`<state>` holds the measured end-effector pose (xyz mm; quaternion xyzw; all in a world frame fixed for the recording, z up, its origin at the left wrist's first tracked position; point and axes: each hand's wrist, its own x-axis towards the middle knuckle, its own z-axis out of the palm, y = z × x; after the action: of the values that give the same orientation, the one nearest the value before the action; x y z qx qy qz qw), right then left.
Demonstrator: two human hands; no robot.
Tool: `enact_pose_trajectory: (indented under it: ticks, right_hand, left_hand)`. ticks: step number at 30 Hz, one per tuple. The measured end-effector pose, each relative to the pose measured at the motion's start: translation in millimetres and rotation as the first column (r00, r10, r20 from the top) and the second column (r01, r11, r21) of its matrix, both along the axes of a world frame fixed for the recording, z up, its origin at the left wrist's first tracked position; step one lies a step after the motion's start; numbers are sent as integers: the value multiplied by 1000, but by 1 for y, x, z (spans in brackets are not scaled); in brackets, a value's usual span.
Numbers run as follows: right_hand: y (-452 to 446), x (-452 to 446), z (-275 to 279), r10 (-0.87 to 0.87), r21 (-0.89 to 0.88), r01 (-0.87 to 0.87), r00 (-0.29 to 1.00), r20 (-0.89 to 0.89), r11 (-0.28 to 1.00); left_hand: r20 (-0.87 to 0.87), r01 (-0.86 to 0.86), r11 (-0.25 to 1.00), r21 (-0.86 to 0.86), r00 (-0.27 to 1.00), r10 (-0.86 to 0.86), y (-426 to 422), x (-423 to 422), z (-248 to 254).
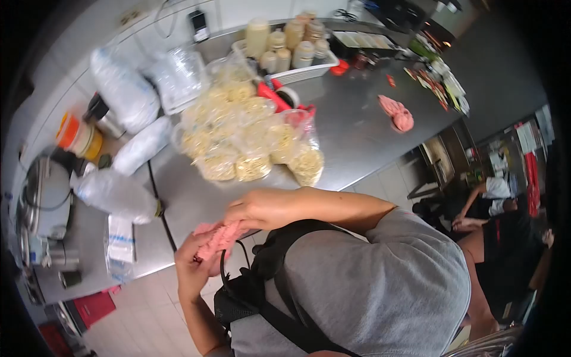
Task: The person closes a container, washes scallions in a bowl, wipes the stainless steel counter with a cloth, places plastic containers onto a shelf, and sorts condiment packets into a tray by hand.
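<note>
Both of my hands are closed on a crumpled pink cloth (219, 239), held in front of my body just past the near edge of the steel table. My left hand (193, 257) grips its lower left side, fingers wrapped around it. From above, my right hand (262, 208) grasps the other side, its fingers curled and partly hidden. A pile of clear plastic bags of pale yellow noodle-like strips (250, 134) lies on the table beyond my right hand. Another crumpled pink cloth (397, 113) lies farther right on the steel tabletop (351, 140).
Sauce bottles (277, 50) stand in a white basket (309, 72) at the back. A red tape dispenser (278, 95) sits behind the bags. White plastic-wrapped bundles (124, 92) and a metal cooker (46, 196) are at left. Two people (511, 250) are at far right.
</note>
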<state>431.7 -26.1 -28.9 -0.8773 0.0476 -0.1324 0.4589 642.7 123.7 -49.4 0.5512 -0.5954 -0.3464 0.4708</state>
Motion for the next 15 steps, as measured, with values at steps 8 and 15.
enact_pose_trajectory:
  ticks: [8,15]
  right_hand:
    - [-71,-194,19,-482,115,471,868,119,875]
    - [-242,-516,-122,-988,-860,499,154,-27,102]
  left_hand:
    - [15,167,986,-12,986,-167,-88,-116,26]
    - [105,53,963,-264,994,-26,-190,-273,41]
